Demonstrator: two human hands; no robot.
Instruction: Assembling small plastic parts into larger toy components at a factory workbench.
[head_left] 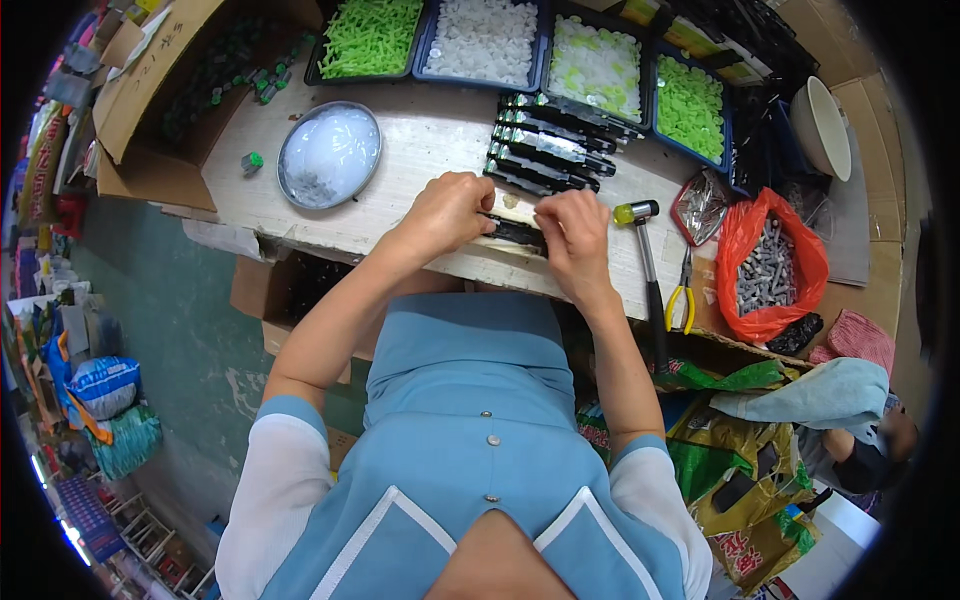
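A long black part (516, 232) lies crosswise at the near edge of the worktable, between my two hands. My left hand (456, 208) is closed on its left end with thumb and fingers. My right hand (578, 238) is pinched at its right end; what is between those fingertips is hidden. Just beyond, several similar black parts (550, 146) are stacked in a row. Right of my right hand lies a mallet (648, 255) with a yellow-green face and dark handle. Yellow-handled pliers (682, 300) rest beside it.
Trays of green pieces (368, 38), white pieces (480, 40) and more line the back. A round dish (330, 155) with clear grease-like stuff stands left, near a cardboard box (150, 110). A red bag (735, 300) of grey metal parts sits right. Another person's arm (845, 445) shows lower right.
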